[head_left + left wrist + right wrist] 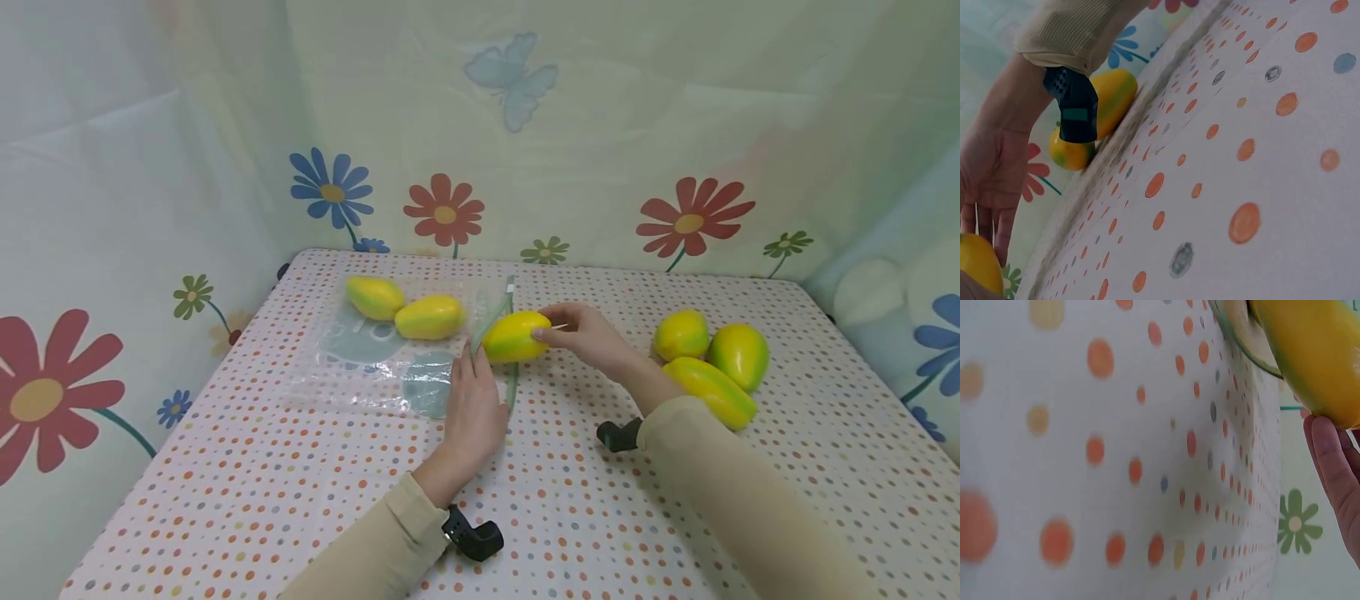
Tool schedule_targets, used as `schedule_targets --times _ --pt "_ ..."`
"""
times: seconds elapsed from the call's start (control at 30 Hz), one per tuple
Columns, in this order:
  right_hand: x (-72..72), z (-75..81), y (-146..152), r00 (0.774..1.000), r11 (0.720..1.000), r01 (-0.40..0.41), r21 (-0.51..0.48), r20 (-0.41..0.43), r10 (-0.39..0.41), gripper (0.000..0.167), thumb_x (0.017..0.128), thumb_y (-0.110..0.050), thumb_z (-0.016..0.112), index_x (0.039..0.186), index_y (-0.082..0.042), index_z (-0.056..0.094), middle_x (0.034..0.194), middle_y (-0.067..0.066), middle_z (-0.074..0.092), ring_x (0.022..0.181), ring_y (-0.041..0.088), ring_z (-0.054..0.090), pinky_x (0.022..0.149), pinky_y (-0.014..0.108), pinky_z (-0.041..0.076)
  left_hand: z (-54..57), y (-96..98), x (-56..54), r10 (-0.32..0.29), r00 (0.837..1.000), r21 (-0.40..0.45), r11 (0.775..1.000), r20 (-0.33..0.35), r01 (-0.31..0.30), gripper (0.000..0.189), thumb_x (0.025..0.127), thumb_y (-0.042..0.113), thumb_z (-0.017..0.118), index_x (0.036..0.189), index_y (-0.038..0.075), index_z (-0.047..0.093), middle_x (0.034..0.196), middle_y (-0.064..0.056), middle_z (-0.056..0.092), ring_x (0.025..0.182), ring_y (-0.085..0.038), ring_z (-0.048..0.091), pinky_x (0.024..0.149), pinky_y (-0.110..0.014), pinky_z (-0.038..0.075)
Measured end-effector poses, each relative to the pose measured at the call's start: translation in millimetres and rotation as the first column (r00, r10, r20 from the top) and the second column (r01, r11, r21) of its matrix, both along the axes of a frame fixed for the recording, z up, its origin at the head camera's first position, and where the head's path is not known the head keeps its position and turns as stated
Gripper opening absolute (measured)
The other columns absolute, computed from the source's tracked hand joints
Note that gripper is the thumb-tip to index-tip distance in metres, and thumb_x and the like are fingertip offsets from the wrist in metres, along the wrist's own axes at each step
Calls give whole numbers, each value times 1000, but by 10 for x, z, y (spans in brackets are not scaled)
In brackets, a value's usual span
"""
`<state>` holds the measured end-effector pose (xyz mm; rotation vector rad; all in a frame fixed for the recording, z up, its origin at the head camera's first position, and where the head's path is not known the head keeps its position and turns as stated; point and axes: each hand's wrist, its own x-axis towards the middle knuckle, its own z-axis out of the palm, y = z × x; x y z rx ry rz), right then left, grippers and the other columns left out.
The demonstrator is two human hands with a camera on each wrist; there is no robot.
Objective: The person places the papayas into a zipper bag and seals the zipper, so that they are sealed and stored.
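In the head view, a clear zip plastic bag [311, 379] lies flat on the left, its mouth with a green strip [512, 392] facing right. My left hand [476, 412] grips the bag's edge at the mouth. One yellow-green mango [517, 337] is at that mouth, and my right hand [588, 337] holds its right end with thumb and fingers. In the right wrist view, the mango [1316, 356] rests against my right fingers [1332, 456]. Inside the bag lie a mango [375, 297] and another mango [430, 317], touching.
To the right, beside my right forearm, three more mangoes sit in a cluster: a rear-left mango [681, 335], a right mango [738, 357] and a front mango [712, 393]. A dotted cloth [570, 508] covers the table. Behind it hangs a flowered curtain [585, 142].
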<state>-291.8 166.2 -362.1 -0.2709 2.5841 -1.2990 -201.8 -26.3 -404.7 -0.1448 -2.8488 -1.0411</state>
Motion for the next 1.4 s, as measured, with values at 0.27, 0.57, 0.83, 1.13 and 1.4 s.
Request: schedule_targets --times 0.27,0.57,0.83,1.13,1.4 --pt "-43 -106 -212 997 998 -50 27 -50 51 54 97 -32 71 142 -6 55 140 18 60 125 37 60 106 49 53 1 31 26 8 1000 -35 999 -28 -9 93 84 3 81 158 -6 25 168 -26 18 153 -45 26 118 -53 37" --pt "-33 -155 -379 988 994 -51 92 -142 64 51 94 -28 75 138 -6 60 135 15 65 112 30 63 92 39 57 2 51 51 10 996 -83 996 -92 -17 89 82 4 84 153 -9 32 165 -30 23 150 -47 31 117 -52 40" --pt "-64 -155 -524 979 988 -100 115 -169 118 48 94 -20 74 136 -1 60 134 19 65 102 29 69 82 32 59 -8 42 47 16 986 -114 993 -164 -35 87 80 4 84 150 -11 34 163 -32 26 147 -51 35 115 -52 42" --pt "-99 -203 -670 984 990 -129 64 -113 135 42 98 -19 69 135 -1 59 137 18 63 117 34 67 96 42 58 8 57 72 18 979 -153 987 -205 -51 87 80 4 85 150 -11 36 163 -31 28 146 -51 37 113 -52 45" --pt "-143 -239 -718 972 972 -234 -18 -44 233 41 102 -10 60 141 1 55 143 21 59 131 38 60 107 47 53 4 57 82 8 968 -161 986 -251 -50 81 82 0 80 149 -11 36 161 -32 31 145 -51 38 115 -53 43"
